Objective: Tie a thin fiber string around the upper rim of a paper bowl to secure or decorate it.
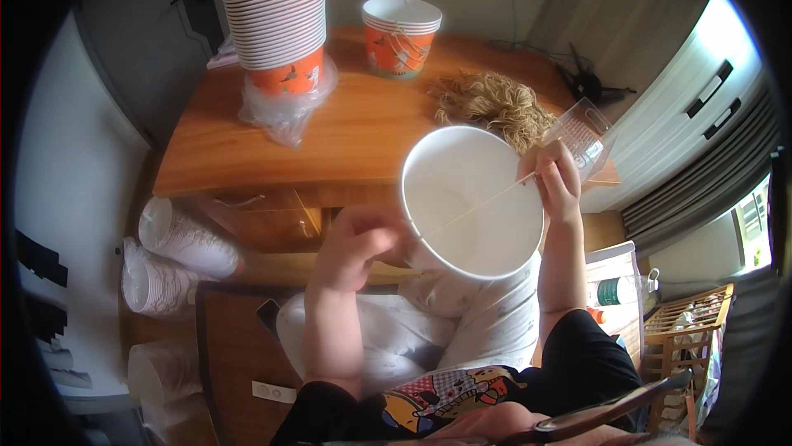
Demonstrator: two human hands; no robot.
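In front of me a large white-lined paper bucket [462,240] is tilted so that its open mouth faces up toward me. A thin, pale cord [483,205] stretches across that mouth, from the left rim to the right one. My right hand [557,178] is closed at the right rim, pinching the cord's end. At the left rim, my left hand [359,248] is curled against the bucket's side; it is a little blurred, and its fingertips are partly hidden. Just beyond the bucket, a tangled bundle of tan cords [495,103] lies on the wooden desk [363,136].
A tall stack of orange-and-white paper buckets [276,17] stands at the desk's left, plastic wrap round its base. A shorter bucket stack [402,37] with cords hanging over it stands farther back. A clear plastic box [587,139] lies right. Wrapped bucket stacks [186,240] lie on the left floor.
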